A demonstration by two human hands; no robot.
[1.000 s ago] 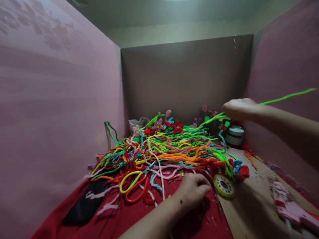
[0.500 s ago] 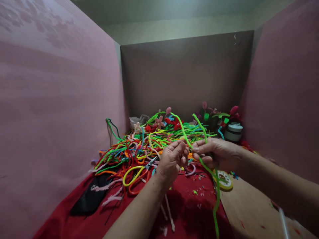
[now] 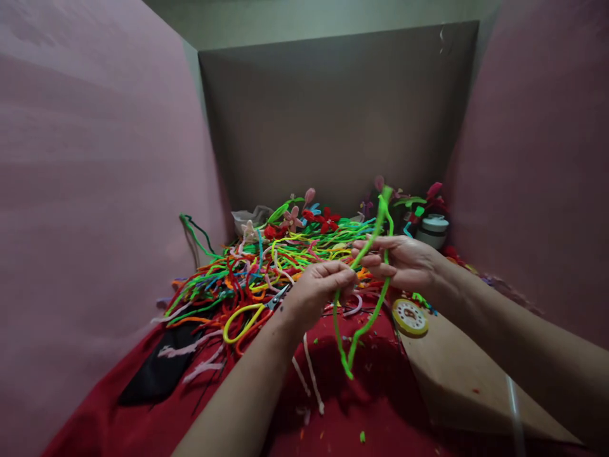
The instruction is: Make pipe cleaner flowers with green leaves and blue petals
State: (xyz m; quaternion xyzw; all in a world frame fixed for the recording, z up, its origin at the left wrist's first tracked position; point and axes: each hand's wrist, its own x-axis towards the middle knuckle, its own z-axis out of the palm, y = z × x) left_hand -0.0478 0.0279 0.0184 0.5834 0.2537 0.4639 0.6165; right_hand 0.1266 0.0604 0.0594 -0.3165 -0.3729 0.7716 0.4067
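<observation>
A bright green pipe cleaner (image 3: 380, 222) is folded into a long loop. Its bend rises above my hands and both ends hang down over the red cloth (image 3: 333, 406). My left hand (image 3: 316, 289) pinches one strand of it, fingers closed. My right hand (image 3: 404, 263) grips the other strand just beside it, also closed. Both hands hover above the near edge of a big heap of coloured pipe cleaners (image 3: 266, 266).
Scissors with yellow and orange handles (image 3: 254, 314) lie in the heap at left. A round tape roll (image 3: 410, 316) sits on a cardboard sheet (image 3: 457, 374) at right. Pipe-cleaner flowers (image 3: 323, 219) and a small jar (image 3: 432, 230) stand at the back. Pink walls close in on both sides.
My right hand pulled the green pipe cleaner from the far right into the middle. My left hand rose off the cloth and took hold of it. The strand is now doubled over.
</observation>
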